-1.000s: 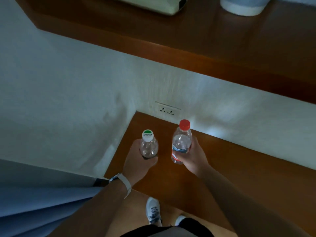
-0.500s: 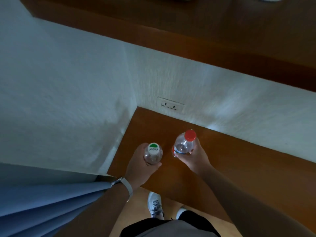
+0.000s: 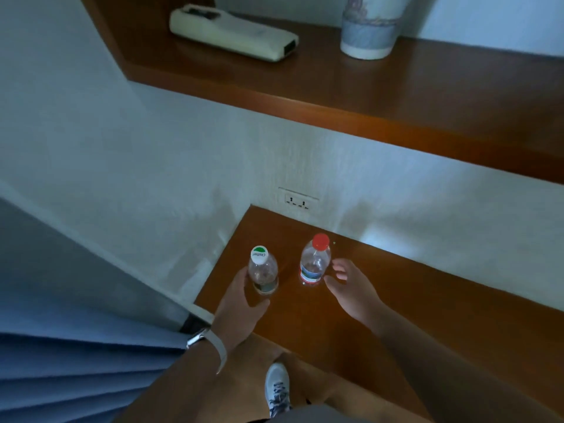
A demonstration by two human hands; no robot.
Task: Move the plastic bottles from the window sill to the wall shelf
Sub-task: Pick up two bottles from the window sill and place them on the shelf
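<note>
Now | left hand (image 3: 241, 297) grips green-capped bottle (image 3: 263, 271) | right hand (image 3: 351, 285) fingers spread beside red-capped bottle (image 3: 314, 262)

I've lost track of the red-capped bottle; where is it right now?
The red-capped bottle stands upright on the lower wooden shelf, below the wall socket, right of the green-capped bottle, beside the open right hand.

The green-and-white cap (image 3: 259, 254) of the left bottle (image 3: 263, 273) carries a short brand word, too blurred to read surely. The other bottle's label (image 3: 310, 274) is illegible.
</note>
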